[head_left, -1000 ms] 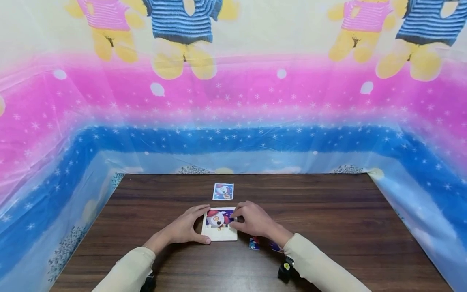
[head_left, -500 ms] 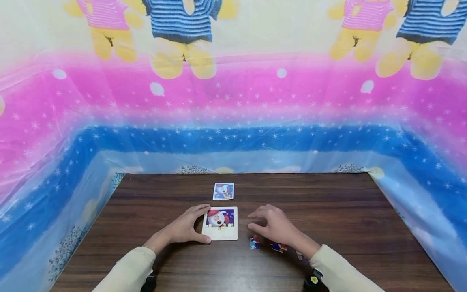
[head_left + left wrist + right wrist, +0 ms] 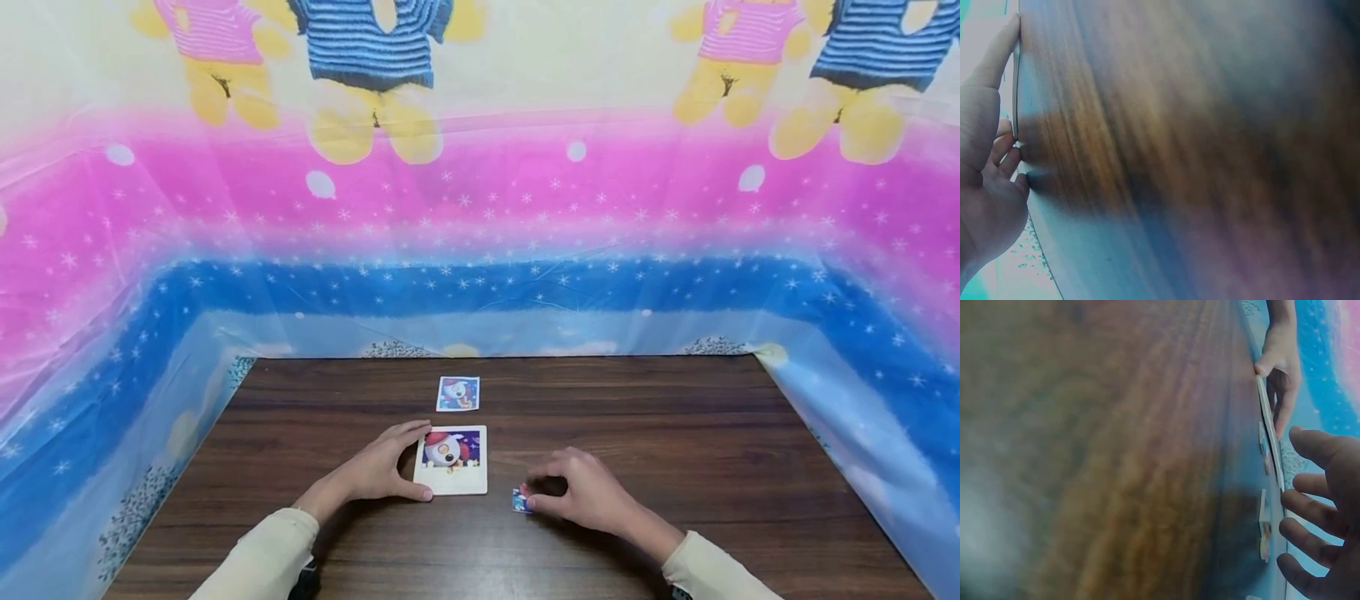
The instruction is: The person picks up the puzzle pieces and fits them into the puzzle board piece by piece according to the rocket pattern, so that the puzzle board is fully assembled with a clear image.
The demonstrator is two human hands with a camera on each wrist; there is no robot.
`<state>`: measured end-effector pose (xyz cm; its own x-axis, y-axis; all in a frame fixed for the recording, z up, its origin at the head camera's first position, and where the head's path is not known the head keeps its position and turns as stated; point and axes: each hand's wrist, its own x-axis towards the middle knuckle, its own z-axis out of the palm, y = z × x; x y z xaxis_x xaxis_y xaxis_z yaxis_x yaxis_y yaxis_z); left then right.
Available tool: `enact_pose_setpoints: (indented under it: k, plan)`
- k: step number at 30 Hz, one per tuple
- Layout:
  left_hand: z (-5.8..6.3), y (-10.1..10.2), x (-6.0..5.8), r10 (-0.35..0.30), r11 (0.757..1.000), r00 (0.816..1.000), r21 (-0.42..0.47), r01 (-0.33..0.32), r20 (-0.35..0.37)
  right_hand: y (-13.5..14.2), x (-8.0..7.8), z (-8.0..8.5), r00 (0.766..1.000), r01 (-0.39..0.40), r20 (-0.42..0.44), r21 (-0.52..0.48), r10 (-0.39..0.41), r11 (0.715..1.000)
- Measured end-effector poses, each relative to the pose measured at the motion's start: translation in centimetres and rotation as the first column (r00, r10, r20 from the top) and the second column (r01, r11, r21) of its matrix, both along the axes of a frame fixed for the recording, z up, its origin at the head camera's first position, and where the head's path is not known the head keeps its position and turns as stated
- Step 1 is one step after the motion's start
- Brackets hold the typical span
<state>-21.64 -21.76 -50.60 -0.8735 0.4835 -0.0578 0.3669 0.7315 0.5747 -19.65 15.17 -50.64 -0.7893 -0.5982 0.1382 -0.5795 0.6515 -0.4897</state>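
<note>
My left hand [image 3: 375, 467] grips the left side of a white-framed jigsaw puzzle board [image 3: 461, 482], thumb at the near corner and fingertips at the far one. The board's upper half shows a cartoon character in a red hat; its lower half is mostly white. To the right, my right hand [image 3: 585, 492] hovers low with thumb and forefinger apart at a small blue-and-red puzzle piece [image 3: 520, 500]. In the right wrist view its fingers [image 3: 1313, 512] are spread, with thin pieces [image 3: 1264, 515] lying on the table. Other pieces are hidden behind this hand in the head view.
A small picture card [image 3: 458, 394] with a similar character lies beyond the board. Everything rests on a dark wooden table [image 3: 637, 400]. A patterned pink and blue cloth [image 3: 525, 283] hangs around its back and sides.
My right hand has left the board's right side and moved right and nearer, down to the loose pieces. The left hand and the board have stayed in place.
</note>
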Motion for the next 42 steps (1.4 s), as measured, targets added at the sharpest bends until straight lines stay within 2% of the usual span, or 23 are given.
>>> enact_pose_setpoints:
  k: [3,9,16,24,35,42]
  plan:
    - [0.0,0.0,0.0,0.003,1.0,1.0,-0.001,-0.003,0.011,0.0,0.3,-0.3,1.0,-0.001,-0.002,0.027,0.001,1.0]
    - [-0.2,-0.1,0.0,0.005,1.0,1.0,0.002,-0.005,0.01,0.0,0.6,-0.7,0.996,0.008,-0.084,0.079,-0.002,0.997]
    - [-0.3,-0.1,0.0,0.001,1.0,1.0,0.009,-0.001,0.009,-0.3,0.8,-0.6,0.991,0.006,-0.13,0.126,0.011,0.992]
    - [-0.2,-0.1,0.0,0.001,1.0,1.0,0.009,-0.001,0.005,-0.4,0.6,-0.7,0.982,-0.025,-0.181,0.127,0.048,0.992]
    - [-0.3,-0.2,0.0,-0.005,1.0,1.0,0.014,0.005,-0.004,-0.5,0.3,-0.4,0.981,-0.052,-0.177,0.16,0.081,0.986]
    - [-0.4,-0.3,-0.1,0.002,1.0,1.0,0.014,-0.002,0.001,-1.7,-0.3,-0.1,0.984,-0.054,-0.163,0.113,0.072,0.992]
